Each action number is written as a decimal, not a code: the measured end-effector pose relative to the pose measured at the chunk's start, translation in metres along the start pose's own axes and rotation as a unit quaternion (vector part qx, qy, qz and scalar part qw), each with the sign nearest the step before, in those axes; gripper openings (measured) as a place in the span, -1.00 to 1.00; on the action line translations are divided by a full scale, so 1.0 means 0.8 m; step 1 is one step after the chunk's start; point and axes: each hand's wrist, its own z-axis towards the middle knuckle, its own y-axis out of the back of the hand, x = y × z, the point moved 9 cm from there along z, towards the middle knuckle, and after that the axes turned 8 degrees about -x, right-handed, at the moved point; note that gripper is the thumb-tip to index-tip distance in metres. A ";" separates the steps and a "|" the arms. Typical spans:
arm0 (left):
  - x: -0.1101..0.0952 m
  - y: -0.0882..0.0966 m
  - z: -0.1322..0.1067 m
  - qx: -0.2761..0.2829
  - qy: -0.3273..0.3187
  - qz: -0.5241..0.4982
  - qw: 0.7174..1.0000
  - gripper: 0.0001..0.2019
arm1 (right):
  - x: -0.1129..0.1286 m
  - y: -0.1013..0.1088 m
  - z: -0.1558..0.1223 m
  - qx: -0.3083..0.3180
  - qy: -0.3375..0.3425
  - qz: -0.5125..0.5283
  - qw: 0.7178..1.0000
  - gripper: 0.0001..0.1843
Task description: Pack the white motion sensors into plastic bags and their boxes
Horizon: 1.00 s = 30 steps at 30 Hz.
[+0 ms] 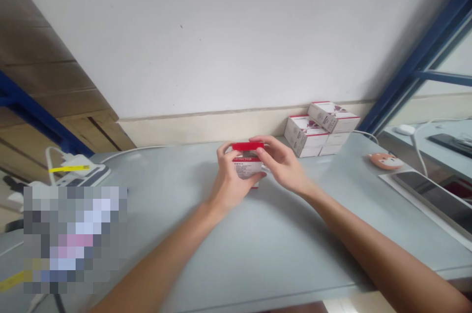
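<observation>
Head view, left hand [229,177] and right hand [280,163] both closed around an upright white detector box [247,168], red top up, long axis vertical, stacked boxes [320,128] beyond on a grey table [258,254].

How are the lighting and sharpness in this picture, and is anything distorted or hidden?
Head view: soft, even light, with only a faint shadow below the left hand and right hand on the grey table; the print on the red-topped box is soft; the blue frame leans from wide-angle distortion; a pixelated patch covers the lower left.
</observation>
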 end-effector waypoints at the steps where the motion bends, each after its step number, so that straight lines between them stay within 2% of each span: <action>1: -0.002 0.001 0.000 -0.006 -0.019 0.003 1.000 -0.13 | 0.002 0.001 0.000 -0.017 0.014 -0.011 1.000 -0.69; 4: -0.011 0.008 0.004 -0.030 -0.094 0.033 0.995 -0.04 | 0.013 -0.004 -0.002 -0.018 0.066 -0.062 0.996 -0.73; 6: -0.012 0.010 0.008 -0.022 -0.117 0.045 0.992 -0.05 | 0.018 -0.007 -0.003 0.001 0.089 -0.073 0.993 -0.73; 12: -0.015 0.012 0.015 0.011 -0.127 0.034 0.991 -0.27 | 0.015 -0.003 0.000 0.036 0.088 -0.037 0.995 -0.72; 20: -0.006 0.011 0.014 0.010 -0.117 0.049 0.992 -0.43 | 0.021 -0.006 -0.004 0.031 0.149 -0.111 0.982 -0.71; 22: 0.001 0.013 0.015 -0.005 -0.102 0.049 0.994 -0.45 | 0.011 -0.009 -0.006 0.035 0.139 -0.134 0.981 -0.58; 26: 0.014 0.021 0.021 -0.047 -0.052 0.037 0.997 -0.44 | -0.036 -0.021 -0.012 0.106 0.026 -0.150 0.983 0.07; 28: 0.020 0.022 0.025 -0.051 -0.020 0.013 0.998 -0.46 | -0.049 -0.020 -0.014 0.114 0.005 -0.182 0.977 0.19; 30: 0.027 0.022 0.027 -0.052 0.023 -0.024 0.998 -0.46 | -0.051 -0.016 -0.012 0.095 0.012 -0.225 0.970 0.17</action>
